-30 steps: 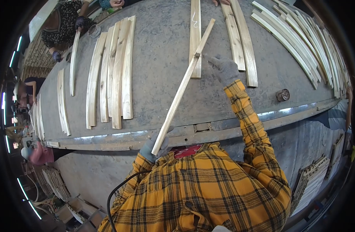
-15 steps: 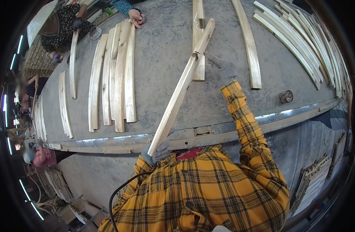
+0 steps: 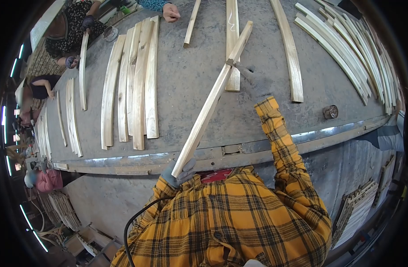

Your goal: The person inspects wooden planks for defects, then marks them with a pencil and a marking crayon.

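A long pale wooden strip (image 3: 206,113) slants up from the front edge of the table and lies across another strip (image 3: 232,42). My left hand (image 3: 182,172), in a grey glove, is closed round its lower end. My right hand (image 3: 256,82), also gloved in grey, blends into the table beyond the yellow plaid cuff. Its fingertips meet the slanted strip at a small dark piece, too small to name, with a thin dark part beside it.
More strips (image 3: 144,84) lie on the grey table (image 3: 181,84) to the left, others (image 3: 341,49) at right. A small tin (image 3: 330,111) stands near the front edge. Across the table are a co-worker's hand (image 3: 171,12) and a person (image 3: 70,33) holding a strip.
A narrow strip has appeared at the top centre of the table. The co-worker's hand in the blue sleeve has moved right. My held strip and right hand have shifted slightly.
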Motion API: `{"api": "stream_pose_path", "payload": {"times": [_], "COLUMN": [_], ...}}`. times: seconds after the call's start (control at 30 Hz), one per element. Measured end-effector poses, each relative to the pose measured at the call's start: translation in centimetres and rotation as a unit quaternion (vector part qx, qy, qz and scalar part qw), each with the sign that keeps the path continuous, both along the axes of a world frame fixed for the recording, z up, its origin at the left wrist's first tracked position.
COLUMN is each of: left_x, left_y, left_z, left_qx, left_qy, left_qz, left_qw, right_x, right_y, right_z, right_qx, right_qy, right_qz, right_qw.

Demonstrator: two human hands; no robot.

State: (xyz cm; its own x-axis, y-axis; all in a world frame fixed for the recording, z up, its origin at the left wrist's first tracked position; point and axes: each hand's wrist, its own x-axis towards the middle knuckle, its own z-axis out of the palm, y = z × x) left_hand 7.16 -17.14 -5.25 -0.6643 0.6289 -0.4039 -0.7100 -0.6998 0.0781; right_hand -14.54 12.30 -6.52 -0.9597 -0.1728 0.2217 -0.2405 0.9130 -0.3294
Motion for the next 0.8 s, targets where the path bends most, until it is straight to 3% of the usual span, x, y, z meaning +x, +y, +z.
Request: {"api": "stream_pose_path", "payload": {"times": [0.07,0.17,0.3,0.37,0.5,0.7,0.8], "left_x": [-0.3,-0.7,-0.5,-1.1,-1.5,-0.9,-1.5], "left_y": [-0.4,-0.7,-0.9,-1.2,-1.3,-1.7,-1.6], "left_z": [0.0,0.2,0.2,0.2,0.1,0.1,0.1], "left_qx": [-0.008,-0.079,-0.069,-0.064,-0.052,-0.036,-0.03], "left_qy": [-0.001,0.019,0.018,0.017,0.013,0.012,0.007], "left_qz": [-0.002,-0.027,-0.029,-0.031,-0.035,-0.039,-0.037], "left_qw": [1.0,0.996,0.997,0.997,0.998,0.999,0.999], "right_x": [0.8,0.9,-0.2,-0.1,0.9,-1.4,0.0], "right_y": [0.1,0.9,0.8,0.5,0.6,1.3,0.7], "right_z": [1.0,1.3,0.4,0.6,1.2,-1.6,0.7], "right_qx": [0.089,0.015,0.025,0.08,0.081,-0.043,0.053], "right_qy": [0.013,0.039,0.005,0.011,0.024,-0.044,-0.017], "right_qz": [0.013,0.056,-0.011,0.017,0.037,-0.008,0.004], "right_qw": [0.996,0.998,1.0,0.997,0.996,0.998,0.998]}}
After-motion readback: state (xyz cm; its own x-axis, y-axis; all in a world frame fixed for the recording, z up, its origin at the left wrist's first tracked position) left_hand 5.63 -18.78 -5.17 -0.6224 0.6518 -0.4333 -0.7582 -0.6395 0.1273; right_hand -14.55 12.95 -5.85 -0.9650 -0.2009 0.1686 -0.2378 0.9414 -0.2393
